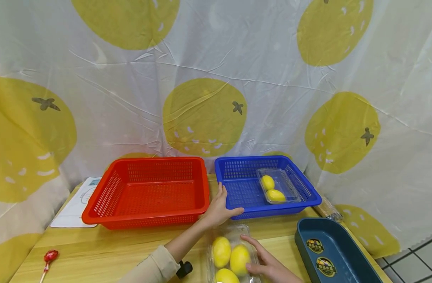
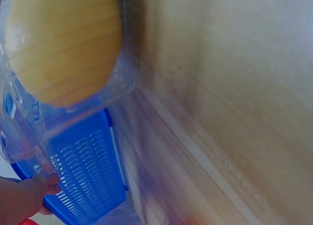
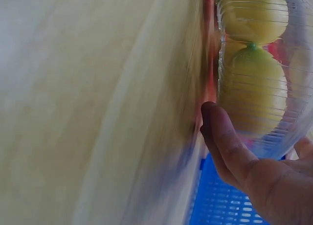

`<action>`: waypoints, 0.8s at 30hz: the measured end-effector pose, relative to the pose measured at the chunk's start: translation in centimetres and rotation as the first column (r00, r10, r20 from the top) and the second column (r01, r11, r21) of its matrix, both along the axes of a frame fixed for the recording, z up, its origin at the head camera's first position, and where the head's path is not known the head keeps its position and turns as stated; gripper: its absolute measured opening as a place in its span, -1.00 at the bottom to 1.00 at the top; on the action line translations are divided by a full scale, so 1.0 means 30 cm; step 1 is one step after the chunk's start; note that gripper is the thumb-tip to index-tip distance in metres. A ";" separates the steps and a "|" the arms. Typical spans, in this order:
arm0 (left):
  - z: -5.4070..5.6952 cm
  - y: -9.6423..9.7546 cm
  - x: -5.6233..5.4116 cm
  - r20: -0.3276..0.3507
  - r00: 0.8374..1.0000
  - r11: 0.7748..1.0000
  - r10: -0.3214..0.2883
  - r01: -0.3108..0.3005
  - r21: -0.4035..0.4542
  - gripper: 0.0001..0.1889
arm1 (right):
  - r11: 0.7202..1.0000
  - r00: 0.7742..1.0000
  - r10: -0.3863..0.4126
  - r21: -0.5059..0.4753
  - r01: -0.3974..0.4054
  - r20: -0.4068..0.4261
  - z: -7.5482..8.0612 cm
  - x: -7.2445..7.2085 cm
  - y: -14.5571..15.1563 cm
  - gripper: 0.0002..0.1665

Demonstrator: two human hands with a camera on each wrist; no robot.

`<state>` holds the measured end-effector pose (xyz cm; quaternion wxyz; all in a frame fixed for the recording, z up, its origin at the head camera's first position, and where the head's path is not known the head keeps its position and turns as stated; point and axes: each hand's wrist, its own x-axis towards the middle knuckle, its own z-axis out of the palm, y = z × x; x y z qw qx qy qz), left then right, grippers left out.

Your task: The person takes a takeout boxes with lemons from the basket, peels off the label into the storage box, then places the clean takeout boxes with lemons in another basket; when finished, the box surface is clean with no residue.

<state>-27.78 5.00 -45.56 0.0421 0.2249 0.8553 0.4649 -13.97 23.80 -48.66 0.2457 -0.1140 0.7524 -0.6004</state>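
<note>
My left hand reaches forward at the near left corner of a blue plastic basket, fingers extended and thumb spread out to the right. In the left wrist view its fingertips overlap the basket's rim. Below it on the table lies a clear plastic box holding several lemons. My right hand grips this box at its right side, with the thumb on top near a lemon and the fingers along the outer wall. Another clear box with two lemons sits in the blue basket.
A red basket stands left of the blue one. At the right is a dark teal tray with round stickers. A red lollipop, a white sheet and a small black object lie on the wooden table. A fruit-print curtain hangs behind.
</note>
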 end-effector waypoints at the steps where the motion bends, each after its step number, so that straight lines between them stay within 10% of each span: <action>1: 0.000 0.000 0.000 -0.002 1.000 1.000 0.000 0.000 0.001 0.12 | 1.000 1.000 0.001 0.000 -0.001 0.002 0.001 0.002 0.003 -0.21; 10: -0.009 0.004 -0.003 -0.009 1.000 1.000 0.006 -0.006 0.012 0.13 | 0.995 0.997 0.076 -0.058 -0.077 -0.031 0.056 0.032 0.051 -0.20; 24: -0.022 0.007 0.001 -0.037 0.999 0.999 0.030 -0.029 0.031 0.13 | 0.987 0.999 0.031 0.161 -0.025 -0.038 0.303 0.072 0.160 -0.29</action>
